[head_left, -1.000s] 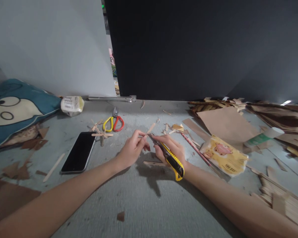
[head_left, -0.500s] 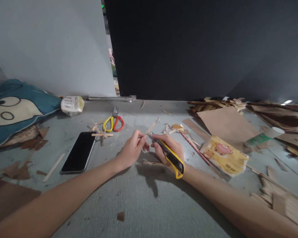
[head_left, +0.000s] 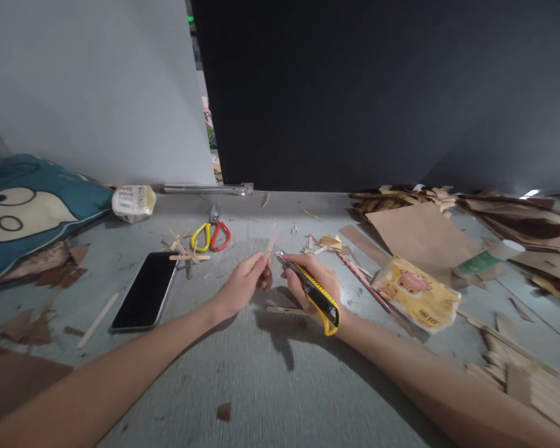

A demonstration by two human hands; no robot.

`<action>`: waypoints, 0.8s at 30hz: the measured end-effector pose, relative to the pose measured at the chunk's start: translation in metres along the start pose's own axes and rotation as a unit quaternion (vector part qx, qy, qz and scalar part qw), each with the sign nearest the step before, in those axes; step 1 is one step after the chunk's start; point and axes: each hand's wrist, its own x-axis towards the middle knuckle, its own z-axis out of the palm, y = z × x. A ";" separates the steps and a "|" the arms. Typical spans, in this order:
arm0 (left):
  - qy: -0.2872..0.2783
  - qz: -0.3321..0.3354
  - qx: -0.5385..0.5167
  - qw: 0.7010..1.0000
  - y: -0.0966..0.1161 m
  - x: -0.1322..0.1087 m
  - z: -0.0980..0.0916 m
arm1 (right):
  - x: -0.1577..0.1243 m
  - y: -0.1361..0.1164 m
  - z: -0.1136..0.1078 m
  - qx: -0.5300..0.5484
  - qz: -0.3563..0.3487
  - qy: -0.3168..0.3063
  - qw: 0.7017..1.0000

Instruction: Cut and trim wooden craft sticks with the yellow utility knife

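Between the thumb and fingers of my left hand (head_left: pixel 246 281) is a thin wooden craft stick (head_left: pixel 270 245), its free end pointing up and away from me. My right hand (head_left: pixel 313 281) is wrapped round a yellow and black utility knife (head_left: pixel 316 294). The blade end of the knife is close to the stick, with a small gap between them. Below the right fingers another wooden stick (head_left: pixel 284 309) lies on the grey surface. Left of my left hand, several short sticks form a small crossed piece (head_left: pixel 192 255) beside the phone.
Scissors with red and yellow handles (head_left: pixel 211 233) lie beyond the phone (head_left: pixel 144 291). Right of my hands are a pencil (head_left: pixel 360 279), a yellow tissue pack (head_left: pixel 417 292), a glue tube (head_left: pixel 490 258) and stacked sticks (head_left: pixel 527 373). A blue cushion (head_left: pixel 86 202) is far left.
The craft stick has turned more upright and moved slightly left with my left hand. The knife blade has come a little away from it. The whole view has shifted slightly.
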 end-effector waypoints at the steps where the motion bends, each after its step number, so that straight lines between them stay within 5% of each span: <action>1: -0.002 -0.015 -0.035 0.999 0.001 0.001 0.000 | 0.000 0.000 0.000 0.000 -0.001 0.000 1.000; 6: 0.018 -0.042 -0.132 0.990 0.005 0.008 -0.006 | 0.001 0.001 0.000 0.004 0.002 0.000 1.000; 11: 0.058 -0.033 -0.080 0.995 0.000 0.008 -0.010 | 0.000 0.002 0.001 0.014 0.028 -0.007 0.999; 17: -0.018 -0.008 0.067 0.998 -0.004 -0.004 0.000 | 0.007 0.009 0.006 0.141 0.174 0.057 0.973; 24: -0.062 -0.028 0.097 0.993 0.002 -0.010 0.004 | 0.015 0.016 0.010 0.220 0.202 0.006 0.954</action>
